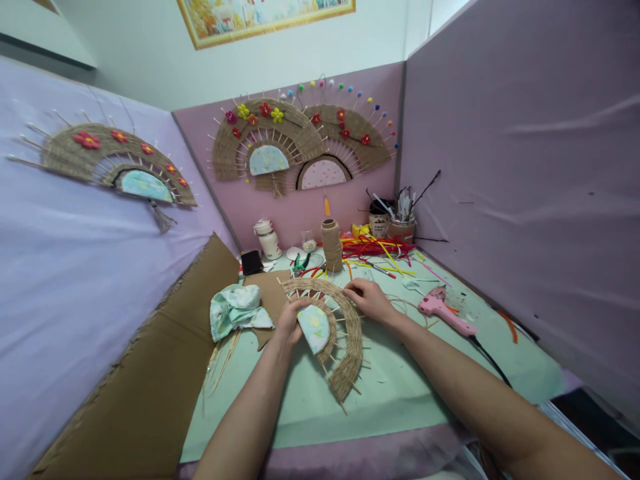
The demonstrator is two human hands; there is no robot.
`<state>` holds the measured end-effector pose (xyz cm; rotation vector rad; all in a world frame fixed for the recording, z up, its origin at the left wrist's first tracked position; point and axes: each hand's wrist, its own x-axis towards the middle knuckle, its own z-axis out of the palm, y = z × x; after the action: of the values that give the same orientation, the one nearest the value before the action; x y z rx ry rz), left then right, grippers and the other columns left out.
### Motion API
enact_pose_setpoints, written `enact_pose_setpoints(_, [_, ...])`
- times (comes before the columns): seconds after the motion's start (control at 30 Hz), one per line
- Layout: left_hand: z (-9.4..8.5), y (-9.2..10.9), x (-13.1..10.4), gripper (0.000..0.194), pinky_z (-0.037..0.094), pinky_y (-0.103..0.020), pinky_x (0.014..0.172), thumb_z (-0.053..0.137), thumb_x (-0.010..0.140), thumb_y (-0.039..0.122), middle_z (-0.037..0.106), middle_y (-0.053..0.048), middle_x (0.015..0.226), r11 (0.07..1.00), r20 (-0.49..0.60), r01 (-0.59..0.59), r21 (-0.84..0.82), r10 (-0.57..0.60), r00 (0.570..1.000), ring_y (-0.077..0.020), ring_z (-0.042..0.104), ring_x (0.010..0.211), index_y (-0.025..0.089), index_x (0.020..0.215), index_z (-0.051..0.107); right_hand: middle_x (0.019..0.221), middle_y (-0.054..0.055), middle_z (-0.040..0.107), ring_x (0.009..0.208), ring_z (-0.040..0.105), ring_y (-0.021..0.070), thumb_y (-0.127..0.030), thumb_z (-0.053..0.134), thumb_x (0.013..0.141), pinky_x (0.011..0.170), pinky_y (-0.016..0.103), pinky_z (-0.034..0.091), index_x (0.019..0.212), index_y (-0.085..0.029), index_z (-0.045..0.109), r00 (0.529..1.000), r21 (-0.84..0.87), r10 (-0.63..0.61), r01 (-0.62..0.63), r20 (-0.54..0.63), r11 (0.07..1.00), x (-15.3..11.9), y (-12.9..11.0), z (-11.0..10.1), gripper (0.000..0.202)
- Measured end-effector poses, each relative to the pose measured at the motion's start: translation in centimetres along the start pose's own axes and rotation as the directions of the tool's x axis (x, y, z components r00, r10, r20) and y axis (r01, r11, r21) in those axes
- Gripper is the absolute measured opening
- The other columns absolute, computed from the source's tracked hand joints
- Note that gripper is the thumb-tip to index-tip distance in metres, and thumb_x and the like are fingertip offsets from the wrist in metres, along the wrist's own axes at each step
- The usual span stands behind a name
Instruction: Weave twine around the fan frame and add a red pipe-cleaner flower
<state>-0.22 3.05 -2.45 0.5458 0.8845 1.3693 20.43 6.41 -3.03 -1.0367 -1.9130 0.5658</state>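
Observation:
A half-round woven fan (347,320), made of thin sticks with bands of brown twine, is held tilted above the table. Its centre is a pale blue floral cloth half-circle (314,328). My left hand (293,319) grips the fan at its inner side, thumb on the front near the cloth. At the fan's upper outer edge, my right hand (369,299) is closed in a pinch, apparently on the twine; the fingertips partly hide it. Loose loops of twine (400,303) lie just right of that hand. Stick ends poke out beyond the outer band.
A pink glue gun (445,313) with a black cord lies right. Behind stand a twine spool (331,245), red and yellow pipe cleaners (375,248), and a white bottle (268,239). Crumpled floral cloth (237,310) and a cardboard sheet (150,373) are left. Finished fans (265,143) hang behind.

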Motion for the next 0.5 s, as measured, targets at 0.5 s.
enact_pose_setpoints(0.5, [-0.23,0.11,0.35,0.019,0.052,-0.036,0.075,0.058,0.057,-0.002,0.067,-0.003,0.062,0.999,-0.057,-0.035,-0.041,0.033,0.998,-0.0218,0.068,0.067,0.015,0.067,0.054,0.076,0.003,0.056,0.071,0.050,0.0147,-0.025,0.054,0.082,0.067,0.027,0.039,0.073,-0.017,0.063,0.996,0.017,-0.079,0.080,-0.049,0.997,-0.08,-0.02,-0.11,0.015])
